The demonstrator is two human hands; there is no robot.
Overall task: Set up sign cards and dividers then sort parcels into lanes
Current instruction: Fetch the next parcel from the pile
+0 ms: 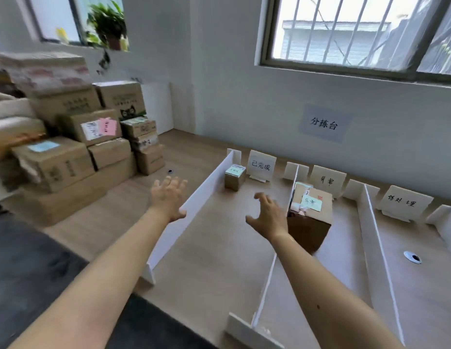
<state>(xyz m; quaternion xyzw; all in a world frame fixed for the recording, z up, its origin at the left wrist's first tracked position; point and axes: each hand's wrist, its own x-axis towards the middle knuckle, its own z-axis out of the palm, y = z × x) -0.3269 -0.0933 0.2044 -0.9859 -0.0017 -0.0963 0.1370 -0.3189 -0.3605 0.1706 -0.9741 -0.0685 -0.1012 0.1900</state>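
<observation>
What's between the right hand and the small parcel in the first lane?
Nothing: in the head view only bare tabletop separates the right hand from the small parcel.

Both bare arms reach forward. The left hand (pixel 169 197) is spread flat; the right hand (pixel 268 215) has fingers loosely clawed, holding nothing.

The stacked parcels (pixel 68 137) are blurred and cut off at the left edge.
</observation>
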